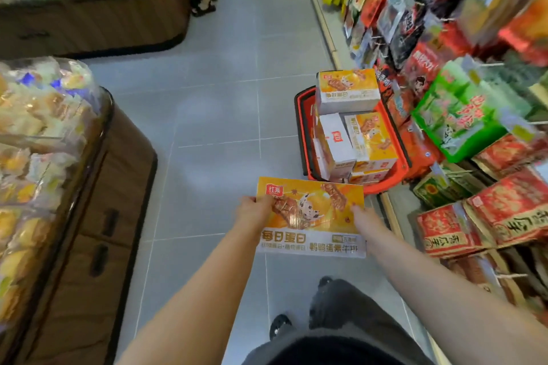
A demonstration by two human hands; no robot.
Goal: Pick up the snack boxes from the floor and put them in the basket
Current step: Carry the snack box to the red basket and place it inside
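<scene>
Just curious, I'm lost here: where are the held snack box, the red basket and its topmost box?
held snack box (311,218): head view, middle of printed front
red basket (391,177): head view, near wall
topmost box (347,83): head view, orange upper face

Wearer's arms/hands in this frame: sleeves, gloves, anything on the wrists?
Left hand and right hand are ungloved. Both forearms are uncovered right to the frame edge, so no sleeves show. No watch, band or ring can be made out, though the picture is soft. Below them are dark grey trousers and a black shoe.
</scene>
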